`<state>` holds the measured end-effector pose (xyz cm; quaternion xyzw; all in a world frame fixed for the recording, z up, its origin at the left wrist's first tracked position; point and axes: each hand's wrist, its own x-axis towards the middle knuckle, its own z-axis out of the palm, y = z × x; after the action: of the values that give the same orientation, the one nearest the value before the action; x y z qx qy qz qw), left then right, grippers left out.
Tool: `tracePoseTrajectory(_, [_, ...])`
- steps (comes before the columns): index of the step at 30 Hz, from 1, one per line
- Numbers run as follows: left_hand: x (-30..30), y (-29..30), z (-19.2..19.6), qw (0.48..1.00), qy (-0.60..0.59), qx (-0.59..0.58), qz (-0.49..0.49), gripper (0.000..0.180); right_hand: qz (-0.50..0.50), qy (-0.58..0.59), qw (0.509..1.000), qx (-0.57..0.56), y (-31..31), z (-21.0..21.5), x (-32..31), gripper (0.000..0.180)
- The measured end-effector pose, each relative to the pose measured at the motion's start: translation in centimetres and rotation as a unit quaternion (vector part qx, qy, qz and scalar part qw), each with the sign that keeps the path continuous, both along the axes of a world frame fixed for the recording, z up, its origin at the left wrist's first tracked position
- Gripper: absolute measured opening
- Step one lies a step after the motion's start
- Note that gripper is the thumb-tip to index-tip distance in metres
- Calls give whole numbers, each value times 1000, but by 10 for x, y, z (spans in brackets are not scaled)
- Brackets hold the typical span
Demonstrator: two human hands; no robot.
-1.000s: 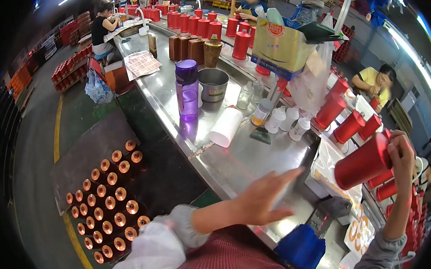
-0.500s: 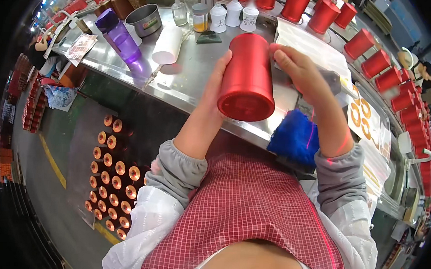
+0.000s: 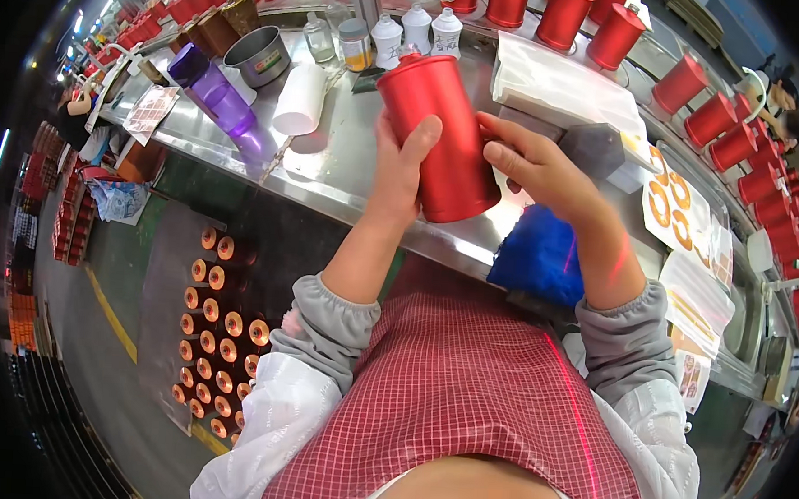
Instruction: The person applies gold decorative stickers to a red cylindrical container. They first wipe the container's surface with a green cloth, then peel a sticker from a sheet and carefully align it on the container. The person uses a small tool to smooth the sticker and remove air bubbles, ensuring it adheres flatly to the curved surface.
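My palms hide part of the red canister (image 3: 442,130); my left hand (image 3: 402,168) and right hand (image 3: 535,171) curl around it, above the bench (image 3: 331,169).

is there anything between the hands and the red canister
Nothing visible: the left hand and right hand both grip the red canister directly, bare skin on its sides, above the steel table.
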<state>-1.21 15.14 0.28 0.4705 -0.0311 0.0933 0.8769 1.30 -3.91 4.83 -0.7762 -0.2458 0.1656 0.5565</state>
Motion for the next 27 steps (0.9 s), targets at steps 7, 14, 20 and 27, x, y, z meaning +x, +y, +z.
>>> tracePoseTrajectory(7, [3,5,-23,962,-164,211,-49,106,30,-145,983,109,-12,-32,5,76])
tracePoseTrajectory(14, [-15,23,-18,896,-80,436,-26,105,-124,-251,956,-85,-17,-34,-26,61])
tracePoseTrajectory(20, [-12,-14,-2,892,-161,418,57,116,-68,-185,978,-61,-11,-32,-40,83])
tracePoseTrajectory(27, [2,-12,-22,903,-212,358,102,116,-33,-194,978,-65,-23,-38,-26,88])
